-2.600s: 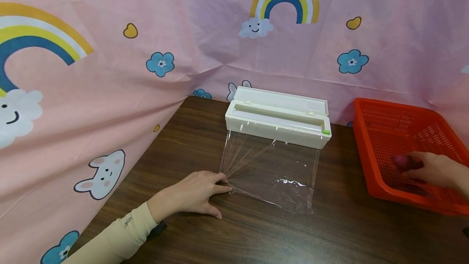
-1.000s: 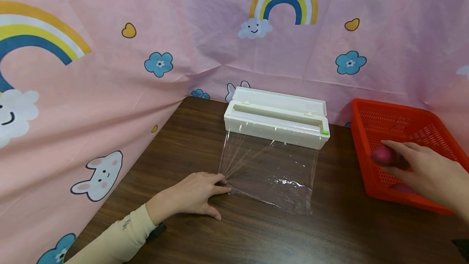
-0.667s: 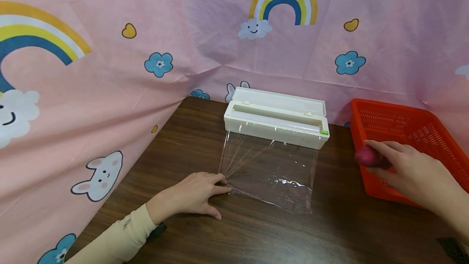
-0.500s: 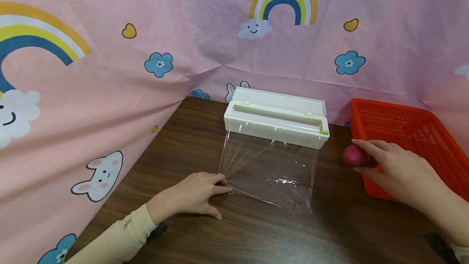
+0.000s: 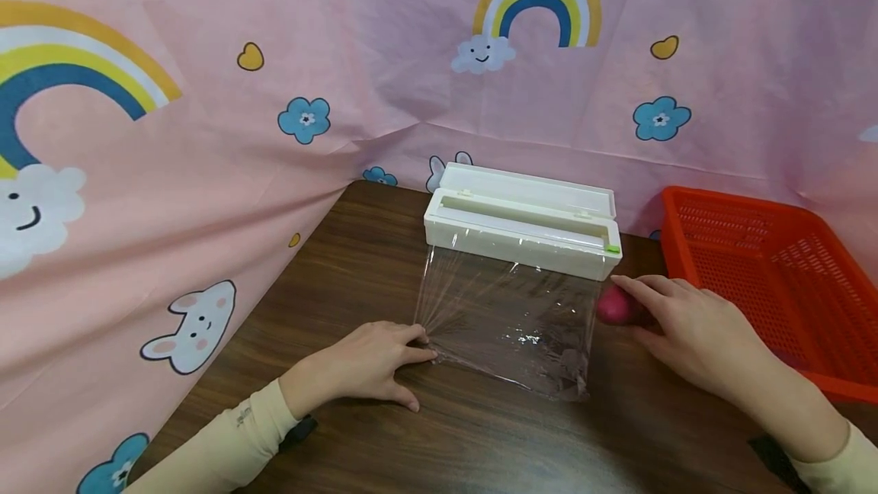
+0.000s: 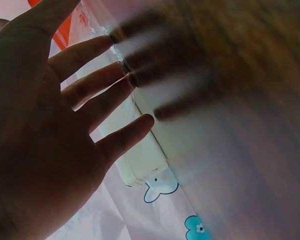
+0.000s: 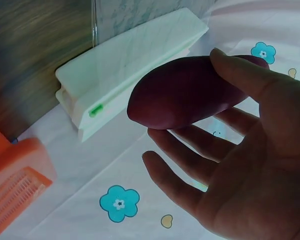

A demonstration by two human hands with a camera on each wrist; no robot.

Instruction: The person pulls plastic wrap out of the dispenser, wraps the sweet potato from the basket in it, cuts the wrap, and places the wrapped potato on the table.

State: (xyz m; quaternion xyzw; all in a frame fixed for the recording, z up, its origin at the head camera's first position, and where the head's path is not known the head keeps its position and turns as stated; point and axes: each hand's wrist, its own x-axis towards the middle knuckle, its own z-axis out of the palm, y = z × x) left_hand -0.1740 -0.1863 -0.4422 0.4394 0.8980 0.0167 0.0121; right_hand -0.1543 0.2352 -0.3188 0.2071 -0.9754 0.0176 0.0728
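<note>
Clear cling film (image 5: pixel 504 315) stretches from a white dispenser box (image 5: pixel 514 248) toward me over the dark wooden table. Its near left corner lies under the fingertips of my left hand (image 5: pixel 366 364), which press it down with the fingers extended; the left wrist view shows them spread on the tabletop. My right hand (image 5: pixel 700 338) holds a purple-red sweet potato (image 5: pixel 615 306) between thumb and fingers, beside the film's right edge. In the right wrist view the whole tapered sweet potato (image 7: pixel 175 95) shows, the thumb on one side and fingers on the other.
A red perforated basket (image 5: pixel 679 238) stands at the right, partly behind my right forearm. The dispenser's lid (image 5: pixel 528 187) is raised at the back, and a green piece (image 5: pixel 613 248) sits at its right end. Pink patterned cloth (image 5: pixel 384 75) hangs behind and along the left.
My right hand has lifted the sweet potato out of the red basket and carried it left to the film's right edge. The left hand has stayed on the film's corner.
</note>
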